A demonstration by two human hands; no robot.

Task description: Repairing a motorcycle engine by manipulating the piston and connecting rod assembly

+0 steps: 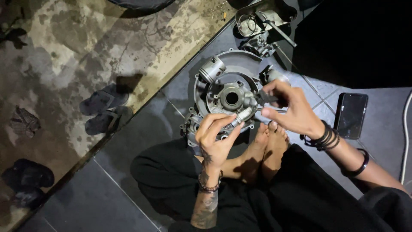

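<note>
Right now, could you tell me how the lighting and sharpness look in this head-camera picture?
Head view: one light falls on the engine case and both hands, left hand and right hand; the upper right corner is black; the phone screen shows faint glare; the sandals lie dim.

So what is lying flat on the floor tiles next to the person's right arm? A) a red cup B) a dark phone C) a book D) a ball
B: a dark phone with a blank screen lies flat on the grey floor tiles, just beside the right forearm.
</note>
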